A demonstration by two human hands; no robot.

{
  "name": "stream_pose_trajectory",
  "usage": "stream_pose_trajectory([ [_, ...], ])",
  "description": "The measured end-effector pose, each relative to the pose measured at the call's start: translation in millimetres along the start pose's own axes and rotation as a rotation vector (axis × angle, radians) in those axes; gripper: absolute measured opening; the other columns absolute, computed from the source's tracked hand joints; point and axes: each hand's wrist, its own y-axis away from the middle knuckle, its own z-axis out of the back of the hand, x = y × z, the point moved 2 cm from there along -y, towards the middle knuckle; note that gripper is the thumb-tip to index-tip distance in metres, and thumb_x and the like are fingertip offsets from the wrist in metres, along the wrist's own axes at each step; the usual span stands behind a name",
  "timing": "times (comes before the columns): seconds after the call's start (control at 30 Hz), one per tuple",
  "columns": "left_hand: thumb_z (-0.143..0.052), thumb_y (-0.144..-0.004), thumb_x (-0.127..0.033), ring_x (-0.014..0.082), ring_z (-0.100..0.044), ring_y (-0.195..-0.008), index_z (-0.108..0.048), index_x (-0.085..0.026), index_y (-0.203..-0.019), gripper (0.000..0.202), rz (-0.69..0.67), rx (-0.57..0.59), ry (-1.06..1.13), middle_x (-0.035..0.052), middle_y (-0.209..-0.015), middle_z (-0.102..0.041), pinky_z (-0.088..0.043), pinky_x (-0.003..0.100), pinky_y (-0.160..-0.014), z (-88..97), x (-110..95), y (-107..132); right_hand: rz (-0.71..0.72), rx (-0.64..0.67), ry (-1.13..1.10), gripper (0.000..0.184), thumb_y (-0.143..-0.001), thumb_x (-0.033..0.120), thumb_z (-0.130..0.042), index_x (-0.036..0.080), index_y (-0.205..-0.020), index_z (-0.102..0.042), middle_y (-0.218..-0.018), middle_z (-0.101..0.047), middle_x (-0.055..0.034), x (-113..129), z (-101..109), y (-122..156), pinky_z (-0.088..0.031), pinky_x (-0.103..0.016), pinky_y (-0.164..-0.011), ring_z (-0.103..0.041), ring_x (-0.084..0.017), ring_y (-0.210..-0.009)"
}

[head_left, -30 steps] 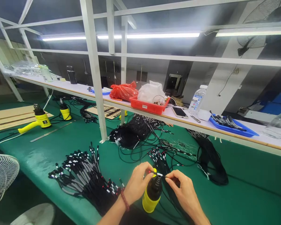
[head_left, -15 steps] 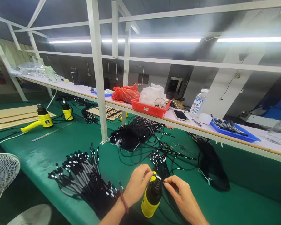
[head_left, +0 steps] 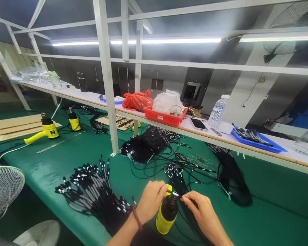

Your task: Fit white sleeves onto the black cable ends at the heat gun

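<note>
A thin black cable with a white sleeve (head_left: 175, 194) is stretched between my two hands, right over the nozzle of an upright yellow and black heat gun (head_left: 166, 218). My left hand (head_left: 152, 198) pinches one end of the cable, left of the nozzle. On the other side, my right hand (head_left: 199, 206) pinches the cable between thumb and fingertips. Behind the gun lies a bundle of black cables (head_left: 176, 174) with white and red marks. A large bundle of black and grey cables (head_left: 94, 191) spreads out left of my left hand.
Another heat gun (head_left: 49, 128) and a metal ruler (head_left: 58, 143) lie on the green table at left. Beyond my hands are more cable piles (head_left: 141, 145). The shelf above holds a red tray (head_left: 161, 118), a phone (head_left: 198, 124), a bottle (head_left: 218, 111) and a blue tray (head_left: 274, 147). A fan (head_left: 5, 191) stands at left.
Both hands stay over the nozzle with the cable stretched between them. My right hand has shifted slightly right. The camera view has moved a little.
</note>
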Motion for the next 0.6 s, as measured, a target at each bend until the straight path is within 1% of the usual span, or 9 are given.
stream_pose_trajectory([
  [0.07,-0.032,-0.098,-0.031,0.0182,-0.051,-0.071,-0.048,-0.02,-0.068,0.036,0.01,0.013,-0.02,-0.0005,-0.07,-0.058,-0.037,0.03,-0.073,-0.5,-2,1,0.004,0.005,0.009,0.032,-0.094,0.037,-0.043,0.023,-0.076,-0.064,-0.074,-0.066,0.0,1,0,1,-0.041,-0.025,-0.063,-0.059,-0.016,-0.068],
  [0.17,-0.039,-0.095,-0.03,0.0173,-0.054,-0.079,-0.053,-0.02,-0.076,0.025,-0.037,0.012,0.08,-0.0008,-0.08,-0.062,-0.038,0.028,-0.076,2.1,-5,1,-0.004,-0.043,-0.017,0.029,-0.091,0.041,-0.045,0.022,-0.079,-0.065,-0.076,-0.068,-0.0009,-3,0,0,-0.044,-0.026,-0.065,-0.061,-0.018,-0.07],
  [0.27,-0.042,-0.094,-0.026,0.0155,-0.056,-0.086,-0.055,-0.021,-0.09,0.014,-0.059,0.013,0.155,-0.0013,-0.089,-0.064,-0.04,0.025,-0.08,5.0,4,-4,-0.112,-0.17,-0.055,0.035,-0.084,0.051,-0.048,0.021,-0.083,-0.066,-0.083,-0.071,-0.0046,-25,4,-4,-0.047,-0.031,-0.073,-0.064,-0.022,-0.077],
  [0.33,-0.04,-0.095,-0.025,0.0139,-0.058,-0.087,-0.055,-0.021,-0.095,0.016,0.005,0.055,0.093,-0.0012,-0.091,-0.064,-0.041,0.023,-0.079,3.5,23,-8,-0.26,-0.298,-0.045,0.048,-0.078,0.059,-0.046,0.019,-0.089,-0.068,-0.092,-0.072,-0.0095,-52,9,-6,-0.048,-0.036,-0.079,-0.065,-0.027,-0.085],
  [0.4,-0.042,-0.093,-0.022,0.0138,-0.059,-0.088,-0.055,-0.02,-0.098,0.014,0.097,0.123,-0.013,-0.0005,-0.091,-0.065,-0.042,0.023,-0.078,-2.5,51,-9,-0.392,-0.378,0.028,0.065,-0.071,0.064,-0.042,0.013,-0.104,-0.066,-0.103,-0.07,-0.0161,-82,13,-6,-0.048,-0.043,-0.085,-0.064,-0.033,-0.093],
  [0.47,-0.05,-0.086,-0.014,0.0161,-0.061,-0.089,-0.059,-0.019,-0.096,0.014,0.173,0.198,-0.094,0.0006,-0.089,-0.067,-0.043,0.025,-0.078,-13.2,82,-4,-0.478,-0.417,0.183,0.087,-0.066,0.067,-0.039,-0.001,-0.116,-0.057,-0.116,-0.061,-0.0278,-110,14,-5,-0.044,-0.051,-0.09,-0.058,-0.041,-0.106],
  [0.5,-0.052,-0.082,-0.009,0.0172,-0.062,-0.088,-0.061,-0.02,-0.093,0.017,0.204,0.247,-0.128,0.0009,-0.087,-0.067,-0.044,0.026,-0.078,-20.5,96,1,-0.507,-0.416,0.248,0.093,-0.064,0.068,-0.038,-0.007,-0.119,-0.053,-0.117,-0.059,-0.0318,-122,12,-3,-0.043,-0.053,-0.091,-0.056,-0.044,-0.109],
  [0.53,-0.054,-0.079,-0.006,0.0183,-0.063,-0.088,-0.063,-0.02,-0.09,0.02,0.235,0.306,-0.161,0.0013,-0.085,-0.068,-0.044,0.027,-0.078,-28.8,109,8,-0.523,-0.411,0.285,0.096,-0.064,0.068,-0.038,-0.009,-0.12,-0.051,-0.116,-0.058,-0.0332,-132,10,0,-0.043,-0.055,-0.091,-0.055,-0.045,-0.11],
  [0.6,-0.06,-0.076,-0.005,0.0206,-0.063,-0.092,-0.066,-0.02,-0.084,0.019,0.267,0.438,-0.214,0.0027,-0.087,-0.069,-0.045,0.031,-0.081,-46.2,128,24,-0.519,-0.384,0.291,0.091,-0.065,0.066,-0.037,-0.005,-0.121,-0.05,-0.115,-0.061,-0.0307,-147,1,5,-0.044,-0.054,-0.091,-0.055,-0.043,-0.111],
])
